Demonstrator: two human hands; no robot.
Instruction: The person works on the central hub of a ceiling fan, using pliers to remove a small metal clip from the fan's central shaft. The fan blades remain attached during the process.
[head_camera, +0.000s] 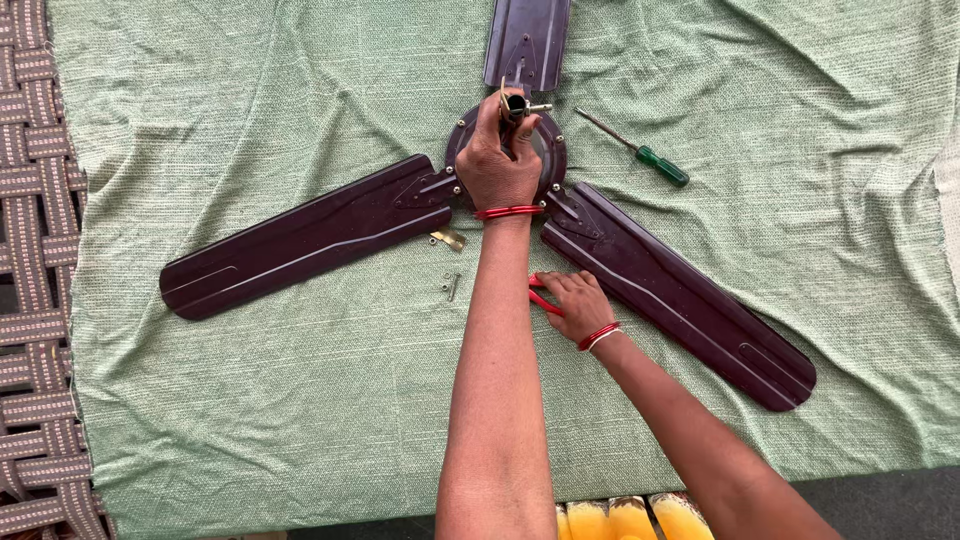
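A dark maroon ceiling fan lies flat on a green cloth (250, 90), with three blades: one to the left (300, 240), one to the lower right (690, 300), one at the top (527, 40). My left hand (497, 160) rests on the round fan hub (555, 150) and grips the short metal rod (516, 105) at its centre. My right hand (575, 303) is lower, beside the lower right blade, closed on a red-handled tool (541, 298), mostly hidden under the fingers. Both wrists wear red bangles.
A green-handled screwdriver (640, 150) lies right of the hub. A small brass piece (449, 238) and loose screws (450, 286) lie below the left blade. A woven strap cot edge (35, 300) shows at the left. Yellow cloth (620, 518) shows at the bottom.
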